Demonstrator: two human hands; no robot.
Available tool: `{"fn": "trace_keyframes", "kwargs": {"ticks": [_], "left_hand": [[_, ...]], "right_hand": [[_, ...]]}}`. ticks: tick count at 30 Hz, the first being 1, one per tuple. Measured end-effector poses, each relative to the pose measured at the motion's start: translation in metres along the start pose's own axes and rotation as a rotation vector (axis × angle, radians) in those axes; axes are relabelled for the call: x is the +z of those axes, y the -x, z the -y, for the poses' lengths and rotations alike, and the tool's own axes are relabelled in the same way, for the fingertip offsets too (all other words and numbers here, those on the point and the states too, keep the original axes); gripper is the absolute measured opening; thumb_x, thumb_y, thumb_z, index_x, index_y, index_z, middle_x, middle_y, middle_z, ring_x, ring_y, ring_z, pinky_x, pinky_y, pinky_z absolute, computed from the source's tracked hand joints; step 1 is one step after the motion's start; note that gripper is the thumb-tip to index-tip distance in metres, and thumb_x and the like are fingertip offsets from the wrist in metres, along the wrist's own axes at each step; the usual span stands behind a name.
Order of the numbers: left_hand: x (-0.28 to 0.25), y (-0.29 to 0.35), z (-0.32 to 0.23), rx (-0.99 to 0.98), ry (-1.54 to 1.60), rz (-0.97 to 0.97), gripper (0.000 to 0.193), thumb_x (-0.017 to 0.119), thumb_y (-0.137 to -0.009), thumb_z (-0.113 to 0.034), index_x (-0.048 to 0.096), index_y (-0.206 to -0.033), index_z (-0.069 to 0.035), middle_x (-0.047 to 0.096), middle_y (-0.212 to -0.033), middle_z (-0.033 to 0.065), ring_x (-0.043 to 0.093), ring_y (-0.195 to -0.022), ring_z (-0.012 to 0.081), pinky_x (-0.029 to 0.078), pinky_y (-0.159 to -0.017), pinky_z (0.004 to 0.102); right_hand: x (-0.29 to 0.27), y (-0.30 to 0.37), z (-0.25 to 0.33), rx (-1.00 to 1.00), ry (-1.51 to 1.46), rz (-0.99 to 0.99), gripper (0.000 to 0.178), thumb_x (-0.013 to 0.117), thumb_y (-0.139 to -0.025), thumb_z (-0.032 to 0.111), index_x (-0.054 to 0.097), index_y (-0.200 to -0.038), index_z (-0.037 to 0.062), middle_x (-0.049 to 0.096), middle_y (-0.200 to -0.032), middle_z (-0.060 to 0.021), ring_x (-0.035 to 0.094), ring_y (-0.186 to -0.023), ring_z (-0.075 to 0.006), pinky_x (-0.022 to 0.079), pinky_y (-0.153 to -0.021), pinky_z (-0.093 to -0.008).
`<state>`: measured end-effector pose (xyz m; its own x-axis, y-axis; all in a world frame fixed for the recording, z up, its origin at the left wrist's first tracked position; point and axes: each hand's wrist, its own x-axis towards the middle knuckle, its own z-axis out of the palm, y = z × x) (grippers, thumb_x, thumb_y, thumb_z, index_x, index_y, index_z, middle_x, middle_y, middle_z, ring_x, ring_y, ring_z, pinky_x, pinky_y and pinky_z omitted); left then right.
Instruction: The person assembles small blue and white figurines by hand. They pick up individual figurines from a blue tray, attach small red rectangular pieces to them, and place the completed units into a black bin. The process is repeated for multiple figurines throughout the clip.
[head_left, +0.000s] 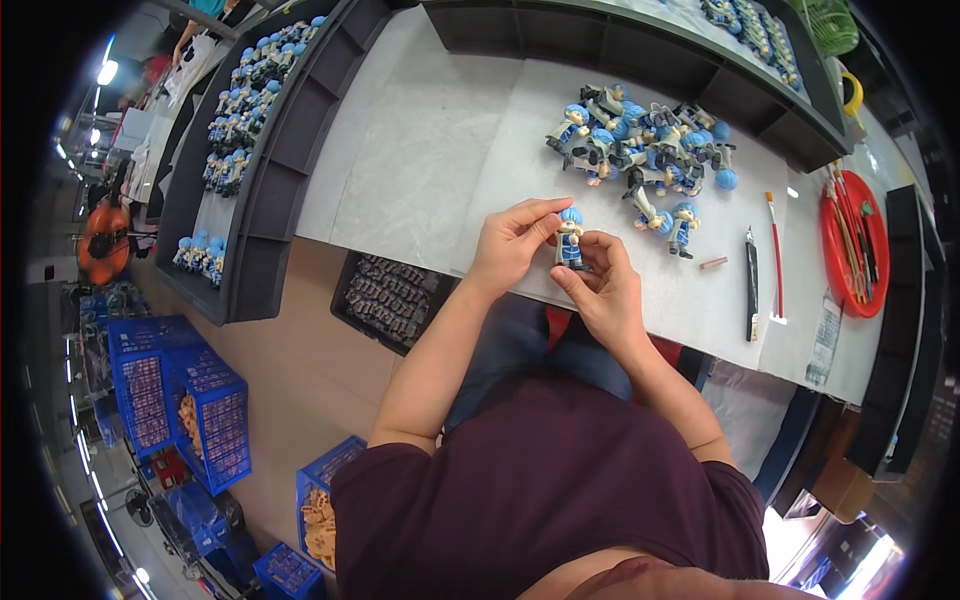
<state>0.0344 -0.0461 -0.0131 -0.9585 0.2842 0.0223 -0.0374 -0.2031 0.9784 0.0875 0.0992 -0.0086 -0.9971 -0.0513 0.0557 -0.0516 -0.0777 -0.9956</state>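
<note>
A small figurine (569, 240) with blue hair and a blue and white outfit stands upright between my two hands, just above the table's near edge. My left hand (517, 240) pinches its head from the left with thumb and fingertips. Around its base and right side close the fingers of my right hand (606, 283). Beyond my hands lies a loose pile of similar figurines (650, 145), some on their sides. One figurine (683, 230) lies apart at the pile's near right edge.
Right of my hands are a short pinkish stick (713, 263), a black-handled knife-like tool (751, 285), a red brush (774, 250) and a red oval tray (855, 245) with brushes. Dark crates (290, 150) of figurines stand left and at the back. Blue baskets (215, 400) sit on the floor.
</note>
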Motion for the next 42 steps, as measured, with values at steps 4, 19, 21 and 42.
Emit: {"fn": "trace_keyframes", "kwargs": {"ticks": [4, 19, 21, 42], "left_hand": [[-0.001, 0.001, 0.000, -0.022, -0.054, 0.003, 0.027, 0.054, -0.089, -0.006, 0.058, -0.115, 0.001, 0.061, -0.102, 0.0052, 0.057, -0.089, 0.0111, 0.047, -0.080, 0.0243], [-0.014, -0.005, -0.003, -0.043, 0.072, 0.273, 0.042, 0.052, -0.084, 0.009, 0.051, -0.125, -0.002, 0.056, -0.112, 0.0046, 0.055, -0.100, 0.0110, 0.046, -0.088, 0.0236], [-0.014, -0.005, -0.008, -0.077, 0.103, 0.304, 0.045, 0.051, -0.083, 0.011, 0.049, -0.126, -0.002, 0.055, -0.112, 0.0047, 0.055, -0.100, 0.0114, 0.046, -0.088, 0.0241], [-0.017, -0.003, 0.000, -0.098, 0.107, 0.322, 0.048, 0.054, -0.079, 0.012, 0.049, -0.126, -0.001, 0.058, -0.112, 0.0074, 0.056, -0.100, 0.0119, 0.048, -0.086, 0.0253]], "right_hand": [[-0.001, 0.000, -0.002, 0.012, -0.010, 0.012, 0.043, 0.069, -0.079, 0.008, 0.043, -0.110, -0.0040, 0.060, -0.104, -0.0169, 0.060, -0.096, -0.0186, 0.052, -0.079, -0.0287], [0.015, 0.009, -0.011, -0.097, 0.095, -0.195, 0.044, 0.075, -0.072, 0.006, 0.052, -0.108, -0.0064, 0.064, -0.097, -0.0150, 0.063, -0.091, -0.0164, 0.053, -0.078, -0.0285], [0.014, 0.006, -0.009, -0.070, 0.069, -0.203, 0.043, 0.075, -0.072, 0.006, 0.052, -0.107, -0.0064, 0.064, -0.097, -0.0152, 0.063, -0.091, -0.0170, 0.053, -0.077, -0.0285], [0.019, 0.002, 0.000, -0.473, 0.661, -0.353, 0.030, 0.068, -0.073, -0.003, 0.062, -0.103, -0.0006, 0.060, -0.106, -0.0129, 0.063, -0.079, -0.0179, 0.053, -0.069, -0.0265]]}}
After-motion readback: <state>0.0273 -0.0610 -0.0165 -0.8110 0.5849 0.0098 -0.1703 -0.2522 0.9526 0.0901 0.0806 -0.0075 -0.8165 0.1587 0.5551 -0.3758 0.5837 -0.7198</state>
